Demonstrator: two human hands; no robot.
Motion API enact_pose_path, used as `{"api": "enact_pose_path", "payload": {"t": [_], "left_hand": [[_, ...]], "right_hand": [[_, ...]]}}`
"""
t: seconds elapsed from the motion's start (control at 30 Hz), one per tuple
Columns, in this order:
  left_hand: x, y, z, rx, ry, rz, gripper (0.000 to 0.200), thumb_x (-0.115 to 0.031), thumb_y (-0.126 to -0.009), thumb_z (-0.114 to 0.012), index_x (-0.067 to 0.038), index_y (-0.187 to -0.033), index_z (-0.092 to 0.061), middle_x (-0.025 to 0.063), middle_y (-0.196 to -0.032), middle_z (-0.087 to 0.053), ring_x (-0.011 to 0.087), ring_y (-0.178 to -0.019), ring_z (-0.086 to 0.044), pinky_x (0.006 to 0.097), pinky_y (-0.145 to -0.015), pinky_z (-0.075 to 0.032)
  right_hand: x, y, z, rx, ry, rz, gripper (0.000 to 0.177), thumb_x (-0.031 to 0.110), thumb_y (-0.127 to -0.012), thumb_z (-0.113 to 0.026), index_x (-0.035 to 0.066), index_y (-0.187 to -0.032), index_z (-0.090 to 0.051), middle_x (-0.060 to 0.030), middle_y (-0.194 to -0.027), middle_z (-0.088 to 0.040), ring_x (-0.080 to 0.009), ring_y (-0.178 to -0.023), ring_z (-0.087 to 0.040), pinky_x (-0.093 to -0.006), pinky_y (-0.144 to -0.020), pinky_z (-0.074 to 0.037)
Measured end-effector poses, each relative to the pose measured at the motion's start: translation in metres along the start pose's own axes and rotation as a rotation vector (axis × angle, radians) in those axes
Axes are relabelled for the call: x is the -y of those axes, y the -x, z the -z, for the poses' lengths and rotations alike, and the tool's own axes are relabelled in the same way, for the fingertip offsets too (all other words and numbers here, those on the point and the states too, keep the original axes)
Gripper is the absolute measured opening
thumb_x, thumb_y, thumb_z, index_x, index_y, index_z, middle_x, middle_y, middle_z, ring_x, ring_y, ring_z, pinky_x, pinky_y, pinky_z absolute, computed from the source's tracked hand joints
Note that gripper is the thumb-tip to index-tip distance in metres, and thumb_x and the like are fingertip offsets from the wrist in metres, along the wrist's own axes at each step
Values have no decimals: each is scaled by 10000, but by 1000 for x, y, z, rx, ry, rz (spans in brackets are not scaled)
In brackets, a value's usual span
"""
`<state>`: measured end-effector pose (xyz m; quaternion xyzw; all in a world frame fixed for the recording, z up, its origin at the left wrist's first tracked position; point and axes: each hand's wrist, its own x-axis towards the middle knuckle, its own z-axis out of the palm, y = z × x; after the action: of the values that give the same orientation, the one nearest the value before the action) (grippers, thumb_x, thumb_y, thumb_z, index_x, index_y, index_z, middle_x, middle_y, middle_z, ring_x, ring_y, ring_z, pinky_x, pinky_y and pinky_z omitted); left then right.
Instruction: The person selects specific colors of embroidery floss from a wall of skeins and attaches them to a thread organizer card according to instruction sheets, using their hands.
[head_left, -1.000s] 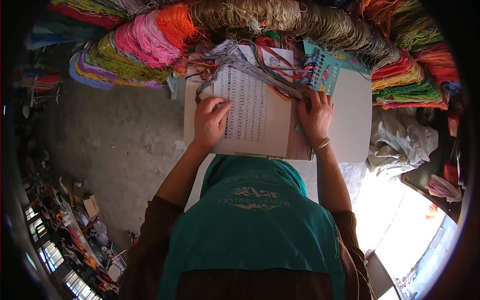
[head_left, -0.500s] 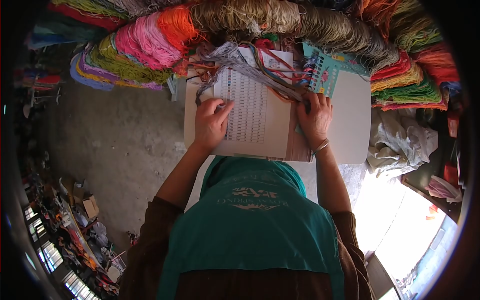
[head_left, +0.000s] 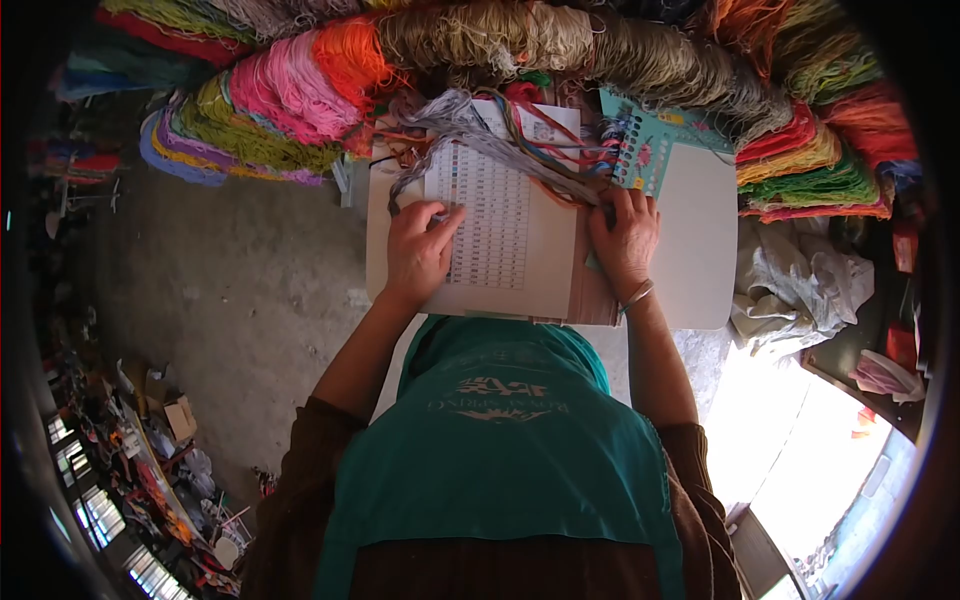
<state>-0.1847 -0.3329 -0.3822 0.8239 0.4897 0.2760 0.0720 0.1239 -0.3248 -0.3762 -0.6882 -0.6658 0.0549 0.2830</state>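
A sheet printed with a table of small cells lies on the pale board. My left hand rests at its left edge, thumb and index finger brought near each other; whether anything is between them is too small to tell. A bundle of grey thread runs over the top of the sheet, its dark end near my left fingers. My right hand has its fingers closed at the right end of the thread bundle, beside the teal spiral-bound booklet.
Thick hanks of coloured yarn hang across the far side of the board. At the right are a white plastic sack and red boxes. Cluttered goods lie at the lower left beyond the concrete floor.
The board and both hands appear shifted very slightly left in view. My right fingers have moved a little at the thread; my left hand keeps nearly the same pose.
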Motion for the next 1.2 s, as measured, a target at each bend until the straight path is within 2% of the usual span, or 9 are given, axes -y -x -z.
{"api": "enact_pose_path", "payload": {"t": [0.27,0.33,0.47,0.7,1.03,1.2], "left_hand": [[1,-1,7,13,-59,-9,391,-14,-761,-685,-124,-1134,-725,80,-1056,-594,286,-1030,-586,424,-869,-465],[5,2,10,20,-72,-9,389,-16,-763,-680,-130,-1132,-726,77,-1059,-596,284,-1033,-585,421,-864,-465],[16,5,18,34,-78,-27,398,-31,-760,-670,-146,-1137,-727,69,-1072,-599,282,-1028,-589,416,-853,-468],[41,5,40,77,-27,-100,422,-51,-732,-685,-140,-1143,-718,68,-1056,-592,281,-1006,-599,418,-851,-472],[80,7,45,111,71,-309,360,-101,-791,-651,-126,-1150,-671,63,-1117,-556,258,-1110,-554,427,-885,-454],[99,6,61,173,150,-350,283,-134,-803,-649,-107,-1084,-676,76,-1154,-570,261,-1151,-541,419,-906,-449]], "right_hand": [[6,-1,3,-19,13,41,144,177,-752,-710,111,-872,-668,-67,-899,-635,-309,-926,-585,-442,-798,-446],[23,1,11,-43,-15,110,112,159,-751,-703,102,-841,-670,-55,-880,-641,-300,-905,-590,-441,-782,-449],[42,10,11,-14,-49,136,136,142,-749,-694,84,-870,-674,-82,-908,-647,-305,-902,-589,-446,-804,-446],[77,24,1,43,-2,76,180,136,-692,-697,78,-859,-662,-89,-887,-625,-324,-902,-575,-450,-799,-443],[118,55,-26,-18,221,-89,120,139,-758,-679,73,-857,-662,-99,-917,-620,-317,-944,-576,-444,-809,-444],[151,71,-36,-17,280,-183,179,152,-751,-673,78,-914,-665,-101,-964,-612,-319,-991,-561,-450,-846,-428]]}}
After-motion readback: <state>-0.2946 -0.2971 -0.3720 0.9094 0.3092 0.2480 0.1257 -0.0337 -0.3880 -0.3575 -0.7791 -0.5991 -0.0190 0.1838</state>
